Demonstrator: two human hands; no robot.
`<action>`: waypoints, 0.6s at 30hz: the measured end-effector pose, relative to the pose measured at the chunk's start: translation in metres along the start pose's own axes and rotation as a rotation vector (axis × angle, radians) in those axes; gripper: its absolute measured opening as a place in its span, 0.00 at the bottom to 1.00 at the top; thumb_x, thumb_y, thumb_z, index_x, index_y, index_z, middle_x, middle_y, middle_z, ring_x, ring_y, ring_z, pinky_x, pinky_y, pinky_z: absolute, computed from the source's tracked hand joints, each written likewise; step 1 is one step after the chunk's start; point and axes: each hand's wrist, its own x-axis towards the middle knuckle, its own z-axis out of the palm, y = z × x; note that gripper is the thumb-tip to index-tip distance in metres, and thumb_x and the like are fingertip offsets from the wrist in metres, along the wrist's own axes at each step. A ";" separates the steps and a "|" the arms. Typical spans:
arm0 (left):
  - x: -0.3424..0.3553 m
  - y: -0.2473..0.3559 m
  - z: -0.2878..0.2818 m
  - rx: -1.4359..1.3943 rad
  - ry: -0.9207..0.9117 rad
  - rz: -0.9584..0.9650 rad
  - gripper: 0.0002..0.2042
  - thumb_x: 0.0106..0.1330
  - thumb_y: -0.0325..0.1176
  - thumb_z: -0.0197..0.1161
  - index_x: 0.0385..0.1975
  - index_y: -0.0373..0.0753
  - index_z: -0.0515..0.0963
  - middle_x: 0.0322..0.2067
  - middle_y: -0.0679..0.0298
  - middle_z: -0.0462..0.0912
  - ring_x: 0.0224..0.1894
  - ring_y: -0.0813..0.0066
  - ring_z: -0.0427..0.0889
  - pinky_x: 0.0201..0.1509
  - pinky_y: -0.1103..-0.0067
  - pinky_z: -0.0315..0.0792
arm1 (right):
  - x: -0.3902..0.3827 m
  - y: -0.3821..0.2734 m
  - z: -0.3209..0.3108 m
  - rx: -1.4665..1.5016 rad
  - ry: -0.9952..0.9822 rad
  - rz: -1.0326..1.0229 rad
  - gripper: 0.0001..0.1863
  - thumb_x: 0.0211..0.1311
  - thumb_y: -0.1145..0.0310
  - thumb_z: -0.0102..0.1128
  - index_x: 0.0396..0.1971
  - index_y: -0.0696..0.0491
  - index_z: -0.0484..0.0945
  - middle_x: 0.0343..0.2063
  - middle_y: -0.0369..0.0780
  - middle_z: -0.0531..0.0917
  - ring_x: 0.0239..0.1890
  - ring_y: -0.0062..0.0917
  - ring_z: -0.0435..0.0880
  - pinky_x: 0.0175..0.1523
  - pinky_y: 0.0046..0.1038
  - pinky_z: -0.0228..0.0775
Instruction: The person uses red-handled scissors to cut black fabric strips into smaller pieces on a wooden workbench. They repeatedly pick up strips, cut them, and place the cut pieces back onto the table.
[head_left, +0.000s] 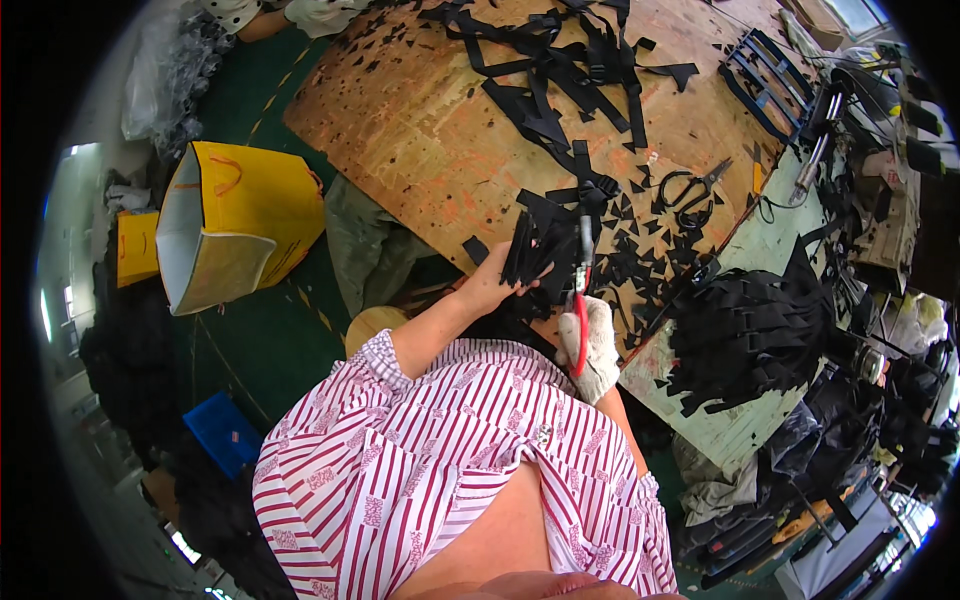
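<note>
My left hand [490,283], bare, is closed around a bundle of black webbing straps [530,245] at the table's near edge. In a white work glove, my right hand [597,350] grips a hand tool with red handles [580,325] and a silver metal head [586,240]. That head stands upright beside the bundle's right side; whether its jaws touch a strap I cannot tell. Just beyond it, a strap with a black buckle [598,188] lies on the table. Small black triangular offcuts [625,245] are scattered to the right, below black-handled scissors [693,193].
The worn wooden table [400,150] holds more tangled black straps [560,70] at its far side. A blue metal rack [768,85] stands far right. Heaped black straps [745,335] lie on a pale surface at right. A yellow bag [250,215] stands left. A co-worker's gloved hand [322,14] shows at the top.
</note>
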 end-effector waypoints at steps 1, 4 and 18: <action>0.000 -0.005 -0.003 0.008 0.012 -0.009 0.16 0.60 0.39 0.62 0.40 0.33 0.71 0.30 0.63 0.77 0.28 0.81 0.72 0.33 0.84 0.67 | -0.001 -0.007 0.000 0.047 -0.034 0.042 0.17 0.56 0.71 0.54 0.42 0.59 0.61 0.22 0.34 0.69 0.13 0.15 0.67 0.17 0.18 0.62; 0.003 -0.011 -0.011 0.081 0.040 -0.086 0.15 0.61 0.35 0.60 0.42 0.33 0.69 0.30 0.64 0.75 0.28 0.79 0.72 0.38 0.81 0.69 | 0.006 -0.019 0.004 0.064 0.129 -0.036 0.16 0.52 0.59 0.59 0.29 0.57 0.69 0.13 0.32 0.69 0.08 0.14 0.64 0.13 0.17 0.55; 0.009 0.026 -0.026 0.596 -0.013 0.025 0.05 0.59 0.25 0.55 0.33 0.35 0.71 0.25 0.70 0.72 0.29 0.85 0.69 0.35 0.86 0.65 | 0.060 -0.012 -0.029 -0.479 0.156 -0.356 0.28 0.47 0.70 0.68 0.46 0.57 0.64 0.31 0.37 0.73 0.31 0.18 0.72 0.38 0.22 0.68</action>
